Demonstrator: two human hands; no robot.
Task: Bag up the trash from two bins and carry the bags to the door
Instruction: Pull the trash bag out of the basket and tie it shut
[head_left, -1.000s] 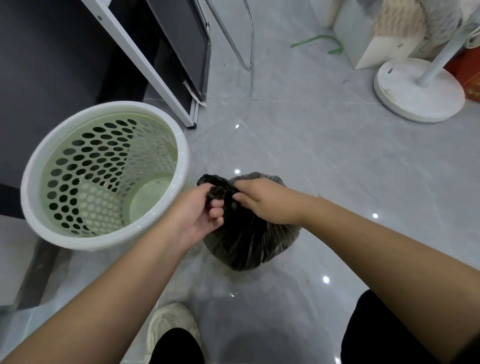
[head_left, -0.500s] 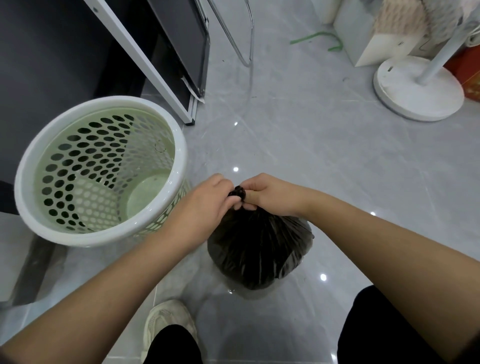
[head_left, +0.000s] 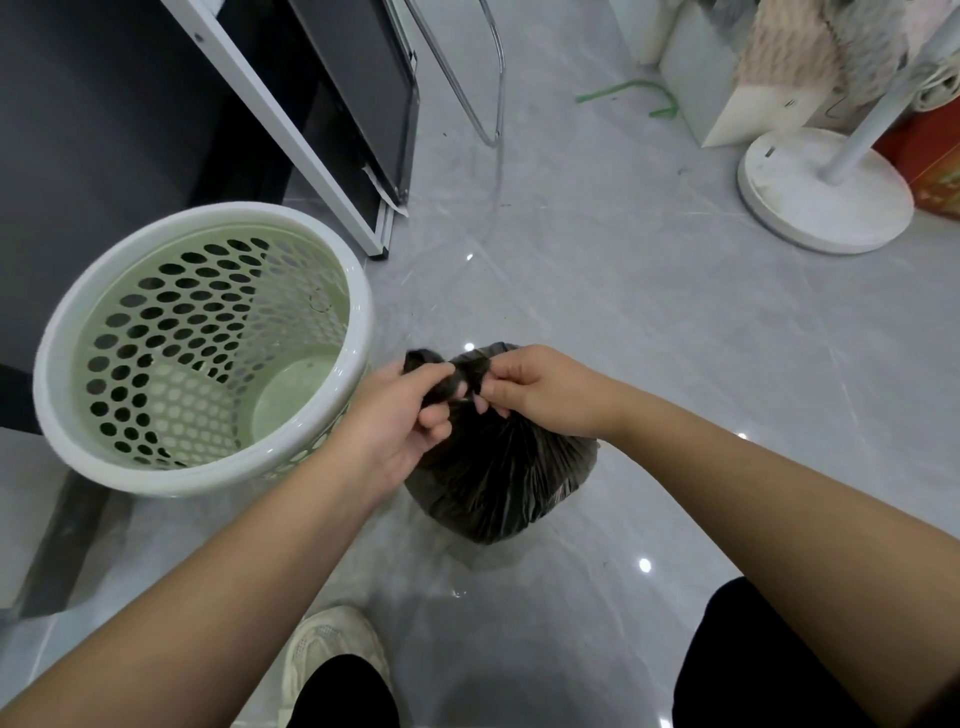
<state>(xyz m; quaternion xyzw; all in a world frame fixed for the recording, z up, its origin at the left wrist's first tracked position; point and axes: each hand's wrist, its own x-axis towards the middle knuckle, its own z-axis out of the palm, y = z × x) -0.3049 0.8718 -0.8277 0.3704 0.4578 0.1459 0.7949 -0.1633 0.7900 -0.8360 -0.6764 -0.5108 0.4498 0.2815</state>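
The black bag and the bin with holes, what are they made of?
The black bag looks like thin plastic film: glossy and crinkled into fine folds. The bin looks like hard moulded plastic: a smooth, shiny white rim and pale green walls with even oval holes.

Glossy grey tiled floor (head_left: 649, 322). On it at near left stands a perforated green bin (head_left: 171, 486) with a white rim, and just right of it a full black bag (head_left: 498, 483). Far right sits a round white stand base (head_left: 821, 197), with a green strip (head_left: 623, 89) beyond. A pale shoe (head_left: 332, 644) is nearest.
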